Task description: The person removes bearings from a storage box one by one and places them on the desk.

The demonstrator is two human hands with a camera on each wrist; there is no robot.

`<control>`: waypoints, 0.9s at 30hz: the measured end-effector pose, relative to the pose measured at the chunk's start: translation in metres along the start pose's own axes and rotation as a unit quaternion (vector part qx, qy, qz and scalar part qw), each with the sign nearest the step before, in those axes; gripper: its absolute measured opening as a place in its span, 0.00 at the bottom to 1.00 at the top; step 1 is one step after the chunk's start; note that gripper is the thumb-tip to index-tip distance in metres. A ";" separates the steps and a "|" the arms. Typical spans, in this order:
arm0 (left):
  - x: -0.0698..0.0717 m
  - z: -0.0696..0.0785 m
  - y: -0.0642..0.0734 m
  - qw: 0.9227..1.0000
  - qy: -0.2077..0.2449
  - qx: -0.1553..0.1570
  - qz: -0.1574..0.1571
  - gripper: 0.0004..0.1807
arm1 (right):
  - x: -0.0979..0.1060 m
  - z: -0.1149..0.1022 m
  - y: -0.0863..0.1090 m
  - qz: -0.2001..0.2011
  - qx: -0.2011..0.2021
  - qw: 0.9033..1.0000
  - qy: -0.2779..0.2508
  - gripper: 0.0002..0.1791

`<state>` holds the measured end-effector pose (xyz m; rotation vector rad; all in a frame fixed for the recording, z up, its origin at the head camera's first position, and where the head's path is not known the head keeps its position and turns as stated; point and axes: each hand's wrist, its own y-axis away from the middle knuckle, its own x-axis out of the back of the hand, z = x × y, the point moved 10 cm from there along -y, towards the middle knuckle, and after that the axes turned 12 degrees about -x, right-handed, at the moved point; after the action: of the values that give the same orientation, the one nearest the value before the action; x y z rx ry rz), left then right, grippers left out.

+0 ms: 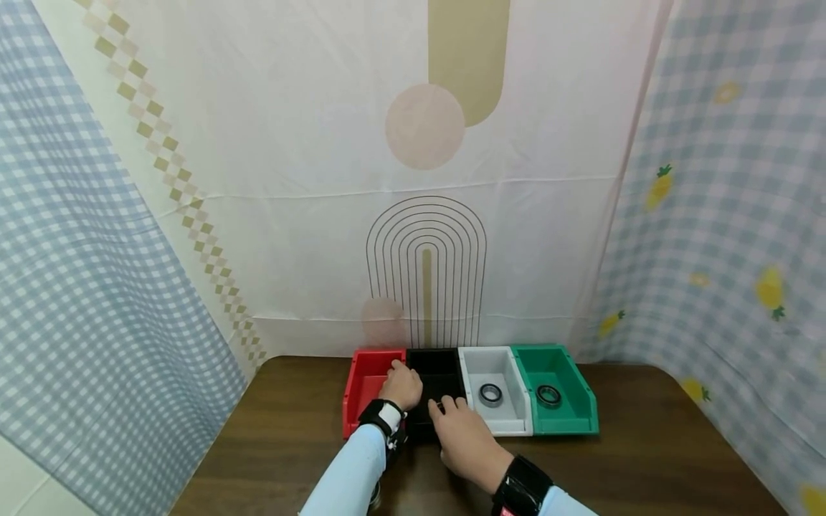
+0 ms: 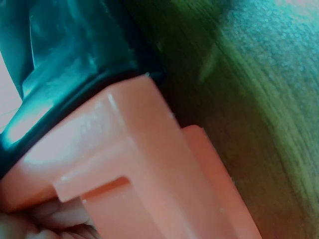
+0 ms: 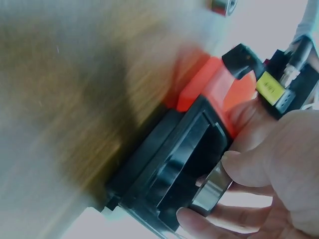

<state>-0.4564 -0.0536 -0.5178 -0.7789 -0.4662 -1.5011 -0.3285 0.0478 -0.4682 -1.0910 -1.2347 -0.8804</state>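
Observation:
My right hand (image 1: 467, 441) is at the front of the black bin (image 1: 437, 364). In the right wrist view its thumb and fingers pinch a shiny metal ring bearing (image 3: 212, 189) at the bin's opening. My left hand (image 1: 403, 387) reaches over the red bin (image 1: 373, 357), close to the wall shared with the black one. In the left wrist view, only part of its fingers (image 2: 65, 214) shows behind the red plastic; whether they hold anything I cannot tell.
One bearing (image 1: 490, 394) lies in the white bin (image 1: 521, 424), another bearing (image 1: 548, 395) in the green bin (image 1: 584, 423). The bins stand side by side at the back of the wooden table (image 1: 277, 430), before a curtain (image 1: 310, 258). Another bearing (image 1: 375, 494) partly shows beside the left sleeve.

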 end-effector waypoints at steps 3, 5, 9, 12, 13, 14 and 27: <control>0.005 0.002 -0.001 1.000 -0.010 -0.004 0.007 0.32 | 0.004 -0.003 0.007 -0.002 0.005 1.000 -0.011 0.33; 0.009 0.005 -0.001 1.000 -0.008 -0.008 0.010 0.32 | 0.008 -0.005 0.010 -0.001 0.006 1.000 -0.020 0.31; 0.008 0.003 -0.006 1.000 0.006 -0.008 0.007 0.34 | 0.013 -0.006 0.016 0.005 0.009 1.000 -0.029 0.28; 0.003 -0.006 -0.012 1.000 0.003 -0.010 0.010 0.34 | 0.014 -0.008 0.019 0.011 0.018 0.999 -0.033 0.27; 0.003 -0.007 -0.013 1.000 0.004 -0.007 0.009 0.34 | 0.015 -0.008 0.020 0.013 0.020 0.999 -0.034 0.26; 0.003 -0.008 -0.014 1.000 0.004 -0.005 0.008 0.34 | 0.015 -0.008 0.020 0.014 0.023 0.999 -0.035 0.26; 0.001 0.000 0.000 1.000 -0.005 -0.005 0.007 0.33 | 0.009 -0.002 0.029 -0.022 0.014 0.999 -0.037 0.26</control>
<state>-0.4562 -0.0538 -0.5173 -0.7969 -0.4598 -1.4894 -0.2988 0.0546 -0.4637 -1.0863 -1.3331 -0.8592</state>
